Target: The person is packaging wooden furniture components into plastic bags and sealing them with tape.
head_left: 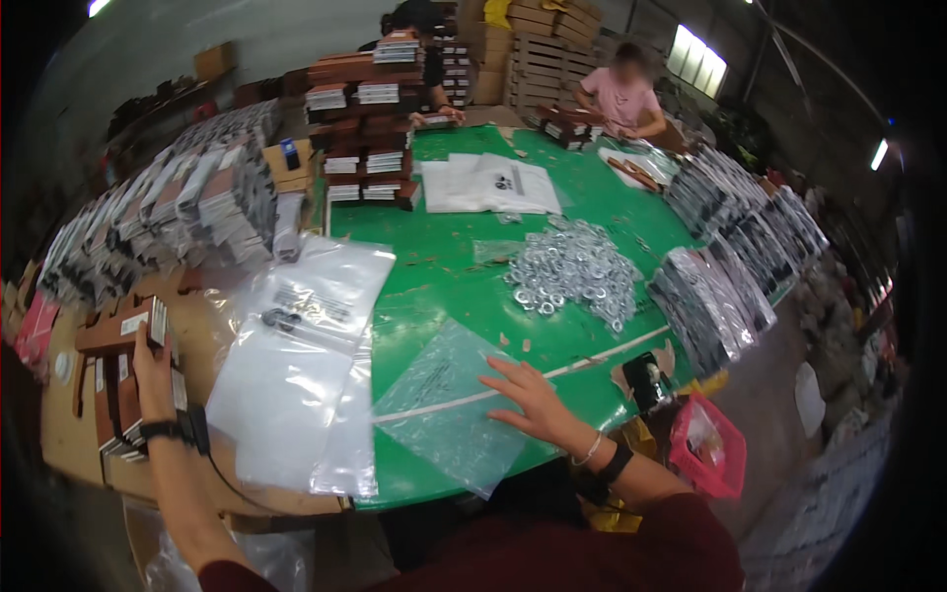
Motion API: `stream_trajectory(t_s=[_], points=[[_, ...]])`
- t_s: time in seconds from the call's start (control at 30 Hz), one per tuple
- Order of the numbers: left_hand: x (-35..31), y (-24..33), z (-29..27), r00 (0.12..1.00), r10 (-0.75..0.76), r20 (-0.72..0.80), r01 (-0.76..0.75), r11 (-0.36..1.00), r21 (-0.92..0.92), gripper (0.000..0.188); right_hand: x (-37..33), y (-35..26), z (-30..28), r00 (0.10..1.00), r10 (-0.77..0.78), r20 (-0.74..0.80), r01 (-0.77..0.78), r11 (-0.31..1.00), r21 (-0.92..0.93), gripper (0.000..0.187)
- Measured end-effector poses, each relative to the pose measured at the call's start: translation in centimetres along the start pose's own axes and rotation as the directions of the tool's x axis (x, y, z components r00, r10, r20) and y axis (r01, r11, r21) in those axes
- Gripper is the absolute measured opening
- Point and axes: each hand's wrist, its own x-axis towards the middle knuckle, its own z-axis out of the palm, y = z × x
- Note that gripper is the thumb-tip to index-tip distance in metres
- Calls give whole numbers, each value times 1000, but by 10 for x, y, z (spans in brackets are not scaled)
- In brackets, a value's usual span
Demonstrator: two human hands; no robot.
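At the left, my left hand (151,375) is closed round the end of a flat brown piece (110,332) with a white label and pale edges. This piece lies on top of a small stack of similar brown pieces (118,400). My right hand (533,400) hovers with fingers spread at the right edge of a clear plastic bag (444,395). Nothing shows in its grasp; whether the fingertips touch the bag I cannot tell. Between my hands lies a pile of larger clear plastic bags (286,395) with dark print.
A heap of metal rings (577,271) lies on the green table (414,296). Wrapped bundles stand along the left (197,207) and right (710,306). Brown stacks (365,148) rise at the back, where two people work. A pink basket (735,464) sits low at right.
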Motion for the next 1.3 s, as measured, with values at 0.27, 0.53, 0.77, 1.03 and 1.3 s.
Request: stream_trajectory(t_s=[0.27, 0.53, 0.77, 1.03, 1.3], points=[[-276, 40, 191, 752, -365, 549, 524, 837, -161, 48, 51, -33, -3, 942, 75, 326, -333, 291, 897, 59], [-420, 26, 274, 181, -540, 822, 883, 457, 107, 82, -1, -61, 10, 974, -11, 227, -217, -347, 913, 95], [-448, 15, 290, 14, -567, 824, 855, 434, 284, 71, -25, -57, -24, 944, 138, 299, -247, -301, 921, 83], [-446, 17, 261, 460, -157, 874, -632, 634, 446, 62, -9, 6, -78, 981, 183, -70, -94, 753, 651, 91], [-462, -7, 264, 384, -95, 919, -839, 381, 390, 62, 14, -14, -40, 971, -145, 191, 132, 988, 81, 87]])
